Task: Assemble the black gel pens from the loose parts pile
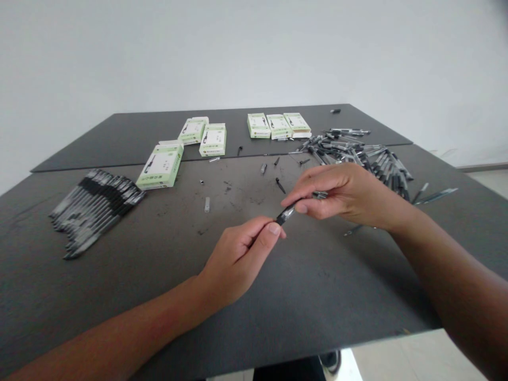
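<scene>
Above the middle of the table, both my hands grip one black and clear pen [286, 213]. My left hand [245, 254] pinches its lower left end between thumb and fingers. At the other end, the thumb and fingers of my right hand [337, 191] close around it. Part of the pen is covered by my fingers. Behind my right hand spreads a loose pile of pens [353, 151], partly hidden by that hand. On the left lies a row of pens [97, 206] set side by side.
Green and white boxes stand farther back: one box [162, 165] at left, another box [213, 140] behind it, and a group with a box [259, 126] nearer the centre. Small pen parts, including a clear piece [207, 205] and a black cap [280, 184], lie scattered on the dark table [166, 254].
</scene>
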`<state>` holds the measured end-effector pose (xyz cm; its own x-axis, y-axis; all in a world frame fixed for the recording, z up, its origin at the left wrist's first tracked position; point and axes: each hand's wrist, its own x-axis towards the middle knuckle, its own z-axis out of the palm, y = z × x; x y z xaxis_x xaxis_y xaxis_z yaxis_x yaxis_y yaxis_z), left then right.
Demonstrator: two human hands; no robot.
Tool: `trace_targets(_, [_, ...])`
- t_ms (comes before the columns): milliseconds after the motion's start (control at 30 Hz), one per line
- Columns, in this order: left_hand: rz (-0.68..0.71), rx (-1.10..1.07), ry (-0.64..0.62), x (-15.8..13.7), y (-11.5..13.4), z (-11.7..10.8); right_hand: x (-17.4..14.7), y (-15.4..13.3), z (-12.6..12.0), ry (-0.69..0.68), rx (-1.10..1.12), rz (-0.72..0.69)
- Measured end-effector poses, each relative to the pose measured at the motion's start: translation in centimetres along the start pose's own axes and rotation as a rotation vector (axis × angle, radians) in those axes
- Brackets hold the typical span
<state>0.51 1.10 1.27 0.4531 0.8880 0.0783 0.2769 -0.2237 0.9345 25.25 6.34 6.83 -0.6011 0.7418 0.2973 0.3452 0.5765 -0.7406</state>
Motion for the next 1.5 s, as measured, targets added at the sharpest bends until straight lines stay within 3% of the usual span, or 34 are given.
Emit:
trace_targets(667, [0.000,0.076,0.053,0.2,0.0,0.0,-0.1,0.3,1.3,0.020,0.032,0.031])
trace_targets(767, [-0.024,-0.024,0.062,0.3,-0.3,0.1,-0.1,0.9,0.9,0.189,0.137,0.089])
trace_targets(867, [-0.059,-0.200,0.070,0.4,-0.8,0.3,0.2,2.1,-0.4,0.515,0.245,0.161])
trace_targets(967, [-0.097,-0.366,0.062,0.7,-1.4,0.3,0.2,3.7,-2.1,0.786,0.066,0.208])
trace_targets(1067, [-0.100,-0.409,0.057,0.9,-1.7,0.1,-0.2,5.4,-3.5,0.855,-0.171,0.231])
trace_targets(1167, [-0.066,-0.280,0.103,1.3,-1.6,-0.7,-0.8,6.9,-4.1,0.823,-0.276,0.275])
trace_targets(1267, [0.037,0.002,0.186,2.3,-1.3,-2.4,-1.4,8.0,-4.3,0.762,-0.330,0.348])
trace_targets(1333, [0.110,0.351,0.272,3.1,-1.1,-4.3,-1.7,8.4,-4.4,0.747,-0.374,0.400])
trace_targets(1433, [0.079,0.547,0.384,3.9,-0.8,-7.9,-1.9,8.8,-4.6,0.745,-0.431,0.469])
trace_targets(1500, [0.041,0.655,0.380,3.6,-0.5,-10.4,-2.0,8.7,-4.7,0.740,-0.470,0.483])
